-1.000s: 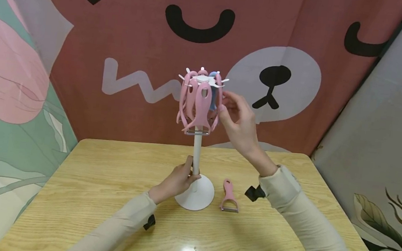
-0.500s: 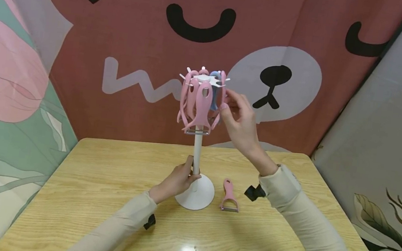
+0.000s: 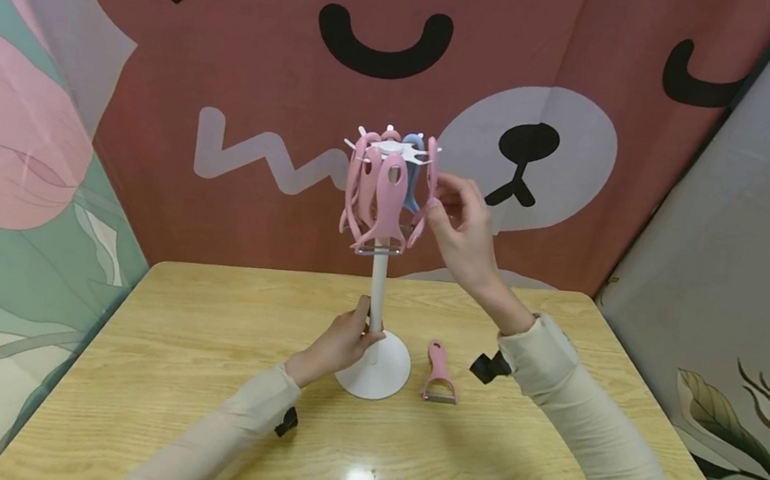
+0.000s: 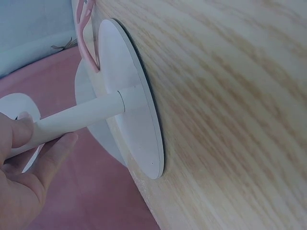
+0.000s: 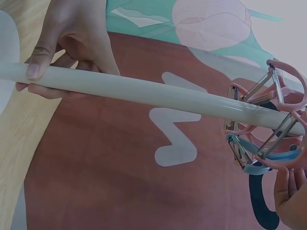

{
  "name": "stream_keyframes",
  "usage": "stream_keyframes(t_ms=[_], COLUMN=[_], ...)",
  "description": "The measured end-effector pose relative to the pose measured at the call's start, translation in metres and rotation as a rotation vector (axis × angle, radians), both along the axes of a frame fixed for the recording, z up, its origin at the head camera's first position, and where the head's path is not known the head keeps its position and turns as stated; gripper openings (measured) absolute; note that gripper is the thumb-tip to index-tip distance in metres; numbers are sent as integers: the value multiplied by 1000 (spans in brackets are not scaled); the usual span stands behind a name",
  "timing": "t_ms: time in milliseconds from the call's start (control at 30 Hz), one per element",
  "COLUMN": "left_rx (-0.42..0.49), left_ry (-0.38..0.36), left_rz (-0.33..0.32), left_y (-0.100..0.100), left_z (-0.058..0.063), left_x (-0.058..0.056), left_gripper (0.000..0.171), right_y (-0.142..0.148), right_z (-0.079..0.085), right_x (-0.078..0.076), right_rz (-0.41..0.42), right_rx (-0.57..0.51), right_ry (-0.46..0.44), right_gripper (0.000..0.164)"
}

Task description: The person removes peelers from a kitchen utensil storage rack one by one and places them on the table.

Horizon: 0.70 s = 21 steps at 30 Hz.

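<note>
While the left hand (image 3: 338, 341) curled round an upright white post (image 3: 378, 283), the right hand (image 3: 466, 229) pinched a pink peeler (image 3: 432, 170) hanging near-vertical, forked head (image 3: 417, 233) downward.

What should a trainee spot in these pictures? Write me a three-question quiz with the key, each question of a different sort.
1. Multiple choice: what does the left hand grip?
A: a blue peeler
B: the white pole
C: nothing at all

2. True or false: the right hand is down at the round base.

3. Fill in the colour: the loose peeler lying on the table is ____.

Key: 1: B. 2: False; it is up at the top of the stand, at a hanging pink peeler. 3: pink.
</note>
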<state>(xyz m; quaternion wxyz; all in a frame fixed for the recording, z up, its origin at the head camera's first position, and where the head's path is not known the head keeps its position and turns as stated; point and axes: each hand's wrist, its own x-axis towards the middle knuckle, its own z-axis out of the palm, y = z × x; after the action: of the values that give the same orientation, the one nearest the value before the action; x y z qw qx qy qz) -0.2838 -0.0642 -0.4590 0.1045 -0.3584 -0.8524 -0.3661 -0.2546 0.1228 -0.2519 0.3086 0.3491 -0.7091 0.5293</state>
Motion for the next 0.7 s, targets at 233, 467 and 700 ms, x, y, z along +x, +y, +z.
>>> stream_keyframes(t_ms=[233,467,700], left_rx=[4,-5,3], left_ry=[-7,3,10], left_rz=[-3,2,2], left_y=[0,0,0], left_z=[1,2,1], left_x=[-1,-1,0], left_gripper=[34,34,37], right_y=[0,8,14], right_z=[1,-16,-21], right_x=[-2,-28,-34], right_rz=[13,5,8], right_rx=[-19,-45,-34], right_ry=[-12,-19,18], right_gripper=[33,35,34])
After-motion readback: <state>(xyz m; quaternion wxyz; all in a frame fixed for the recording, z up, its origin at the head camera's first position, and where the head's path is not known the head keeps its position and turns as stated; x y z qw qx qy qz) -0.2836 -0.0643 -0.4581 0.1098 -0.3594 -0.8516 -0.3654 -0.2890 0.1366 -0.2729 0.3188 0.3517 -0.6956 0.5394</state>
